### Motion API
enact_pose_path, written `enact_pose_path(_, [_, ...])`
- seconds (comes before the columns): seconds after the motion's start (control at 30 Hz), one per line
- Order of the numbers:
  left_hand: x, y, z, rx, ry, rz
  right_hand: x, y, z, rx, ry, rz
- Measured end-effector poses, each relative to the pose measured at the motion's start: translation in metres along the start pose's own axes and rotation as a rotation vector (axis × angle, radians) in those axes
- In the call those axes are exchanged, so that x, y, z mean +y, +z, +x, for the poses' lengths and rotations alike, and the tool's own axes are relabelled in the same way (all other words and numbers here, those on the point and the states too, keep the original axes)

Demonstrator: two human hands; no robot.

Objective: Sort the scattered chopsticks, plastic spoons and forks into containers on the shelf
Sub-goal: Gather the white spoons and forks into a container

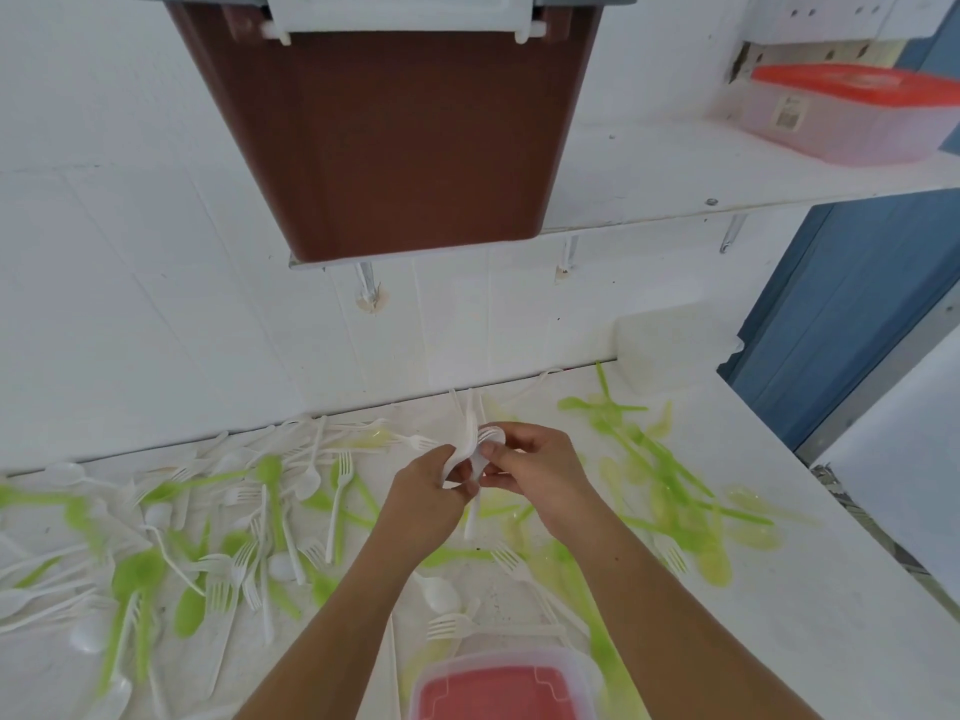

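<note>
Both hands are meeting above the middle of the table [810, 605], working a small bundle of white forks [470, 449]. The left hand [431, 491] is closing its grip around the handles from below, while the right hand [535, 472] is pinching the tine end with thumb and fingertips, apparently squaring the bundle up. How many forks are sitting in it I cannot tell — several, at a guess.

These pieces are looking thin and very light, a little springy, and smooth enough to slide over one another, so a loose hold is likely to let them fan out. Taking them by the handles, near the middle, and pressing them flat together should be keeping the stack tidy; the tines are the part most likely to snag.

Dozens of pieces are lying scattered over the table: white forks and spoons [291, 491] mostly to the left, green utensils [660, 459] thickest to the right — too tangled and blurred for an exact count. No chopsticks are showing clearly.

Containers are countable: one brown bin [395, 148] and one red-lidded box [852, 116] on the shelf [675, 184], plus one red-lidded box [504, 688] on the table's near edge.
</note>
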State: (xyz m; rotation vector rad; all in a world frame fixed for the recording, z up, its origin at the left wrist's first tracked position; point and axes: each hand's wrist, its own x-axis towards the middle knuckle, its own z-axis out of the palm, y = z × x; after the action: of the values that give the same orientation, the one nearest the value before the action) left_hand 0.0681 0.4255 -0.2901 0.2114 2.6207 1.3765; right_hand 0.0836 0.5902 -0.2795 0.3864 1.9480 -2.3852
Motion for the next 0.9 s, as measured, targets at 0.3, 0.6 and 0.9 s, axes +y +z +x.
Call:
enact_pose_path(0.3, [0.001,-0.011,0.012,-0.309,-0.162,-0.299,-0.021,-0.002,0.014,0.110,0.050,-0.149])
enact_pose_path(0.6, [-0.001,-0.021,0.005,-0.469,-0.141,-0.395,-0.023,-0.012,0.018,-0.016,-0.001,-0.231])
enact_pose_path(0.9, [-0.010,-0.043,0.008,-0.550,-0.151,-0.257,-0.024,-0.010,0.008,-0.277,0.022,-0.146])
